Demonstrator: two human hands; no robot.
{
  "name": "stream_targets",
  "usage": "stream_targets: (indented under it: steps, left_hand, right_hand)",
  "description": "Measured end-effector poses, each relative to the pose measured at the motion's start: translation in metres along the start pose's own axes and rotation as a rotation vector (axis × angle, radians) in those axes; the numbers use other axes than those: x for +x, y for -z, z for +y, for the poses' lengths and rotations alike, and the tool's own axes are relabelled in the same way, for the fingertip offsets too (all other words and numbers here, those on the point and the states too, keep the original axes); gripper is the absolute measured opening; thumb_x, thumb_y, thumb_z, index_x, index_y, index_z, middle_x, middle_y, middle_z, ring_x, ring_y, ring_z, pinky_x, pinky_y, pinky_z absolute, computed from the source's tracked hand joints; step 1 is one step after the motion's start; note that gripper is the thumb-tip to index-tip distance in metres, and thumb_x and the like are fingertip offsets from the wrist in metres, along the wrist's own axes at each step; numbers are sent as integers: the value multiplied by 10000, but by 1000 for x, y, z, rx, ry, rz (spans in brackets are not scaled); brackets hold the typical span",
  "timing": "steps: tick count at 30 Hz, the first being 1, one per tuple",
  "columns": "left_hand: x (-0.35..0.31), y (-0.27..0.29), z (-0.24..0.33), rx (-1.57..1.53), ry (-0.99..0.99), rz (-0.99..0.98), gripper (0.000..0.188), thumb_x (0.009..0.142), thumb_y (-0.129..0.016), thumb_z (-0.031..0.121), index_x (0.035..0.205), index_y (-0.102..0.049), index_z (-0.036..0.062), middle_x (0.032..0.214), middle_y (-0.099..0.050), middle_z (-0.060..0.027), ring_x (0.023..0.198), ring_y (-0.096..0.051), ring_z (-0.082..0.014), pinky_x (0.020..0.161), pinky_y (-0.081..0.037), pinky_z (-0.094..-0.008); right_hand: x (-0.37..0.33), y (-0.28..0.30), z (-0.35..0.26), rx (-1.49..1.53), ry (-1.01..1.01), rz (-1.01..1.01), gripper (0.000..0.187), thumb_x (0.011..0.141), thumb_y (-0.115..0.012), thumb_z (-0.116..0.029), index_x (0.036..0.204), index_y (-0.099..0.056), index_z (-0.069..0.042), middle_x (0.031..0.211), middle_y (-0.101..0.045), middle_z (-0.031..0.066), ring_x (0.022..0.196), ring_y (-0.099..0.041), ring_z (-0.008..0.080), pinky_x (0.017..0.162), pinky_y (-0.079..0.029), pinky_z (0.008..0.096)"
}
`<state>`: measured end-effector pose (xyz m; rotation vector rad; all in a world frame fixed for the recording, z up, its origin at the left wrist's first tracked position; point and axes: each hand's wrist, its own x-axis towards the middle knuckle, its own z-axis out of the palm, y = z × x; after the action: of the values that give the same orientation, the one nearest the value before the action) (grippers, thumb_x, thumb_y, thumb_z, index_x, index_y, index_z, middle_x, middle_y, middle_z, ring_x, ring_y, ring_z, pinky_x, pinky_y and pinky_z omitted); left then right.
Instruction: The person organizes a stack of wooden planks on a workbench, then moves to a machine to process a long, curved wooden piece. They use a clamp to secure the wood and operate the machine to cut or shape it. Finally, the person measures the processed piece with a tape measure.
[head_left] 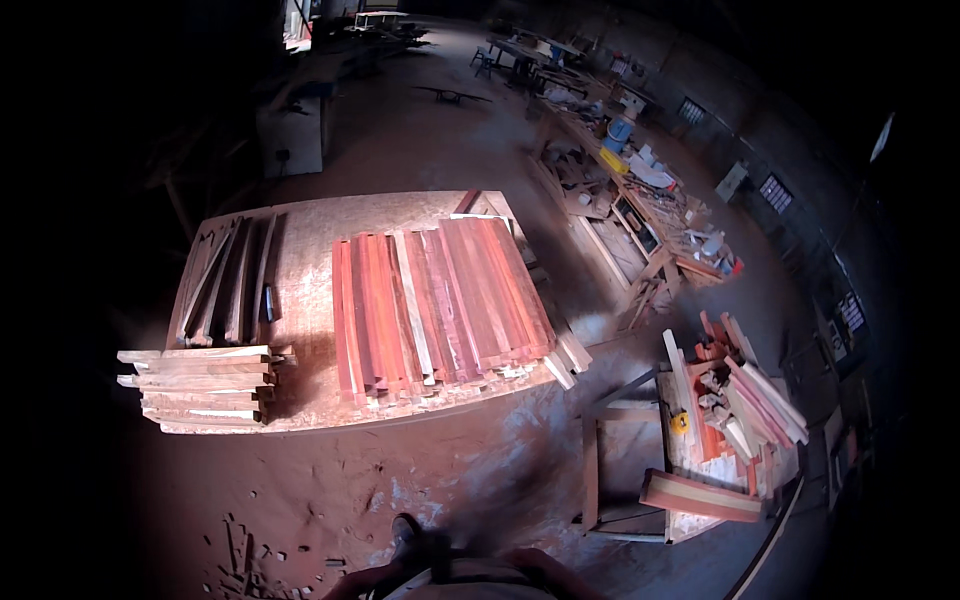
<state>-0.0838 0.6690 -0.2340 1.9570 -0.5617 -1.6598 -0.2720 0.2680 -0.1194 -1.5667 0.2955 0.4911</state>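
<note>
Neither of my hands shows; only parts of my arms come in dimly at the lower edge, so what they hold is hidden. Ahead of me stands a broad worktable [302, 300]. Reddish wooden strips [440, 300] lie side by side across its right half, with a few pale ones among them. A stack of short light-brown battens [205, 385] rests at the front left corner. Behind that stack, several dark wooden slats [225, 280] lie lengthwise, some crossing at an angle.
To the right, a low stand [590, 470] carries a heap of offcuts [740, 410], a thick red-and-pale plank [700, 495] and a yellow tape measure [680, 423]. A cluttered bench [640, 190] runs along the right. Scrap sticks [240, 550] litter the floor at the lower left.
</note>
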Motion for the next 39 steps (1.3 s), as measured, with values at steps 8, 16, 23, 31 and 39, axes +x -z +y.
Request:
stream_targets:
  steps: [8, 16, 23, 31, 39]
  left_hand:
    - [-40, 13, 19, 155, 238, 233, 710, 911, -610, 495, 1446, -408, 74, 1273, -586, -240, 1177, -568, -427, 962, -476, -506]
    - [-16, -42, 143, 246, -98, 172, 705, 913, -610, 479, 1459, -399, 85, 1300, -576, -234, 1193, -565, -415, 975, -470, -508]
    - [13, -76, 233, 421, -399, -89, 702, 916, -610, 466, 1470, -391, 95, 1324, -568, -229, 1206, -562, -405, 987, -465, -510]
    - [-6, -62, 230, 618, -420, -255, 699, 918, -610, 451, 1482, -382, 106, 1351, -558, -222, 1221, -559, -394, 1000, -460, -512]
    - [-21, 0, 225, 960, -114, -235, 665, 919, -613, 413, 1481, -389, 136, 1343, -578, -194, 1202, -579, -374, 980, -473, -514]
  right_hand:
    - [-96, 12, -18, -105, -159, 9, 426, 972, -557, -284, 1341, -596, -75, 1334, -608, 182, 1258, -566, 264, 1088, -396, 373]
    - [-215, 30, -123, -847, 255, 198, 412, 906, -554, -201, 1278, -598, -28, 1242, -599, 185, 1204, -545, 334, 976, -478, 446]
    - [-244, 40, -61, -891, 100, 182, 428, 900, -531, -136, 1306, -557, -2, 1382, -479, 196, 1317, -415, 401, 1079, -374, 499]
    - [-239, 64, -75, -939, 15, 13, 393, 913, -502, -105, 1286, -562, 1, 1395, -474, 217, 1329, -410, 418, 1093, -363, 507]
    - [-225, 63, -82, -780, -23, 92, 427, 884, -516, -97, 1299, -550, -2, 1404, -456, 250, 1343, -395, 441, 1125, -336, 511]
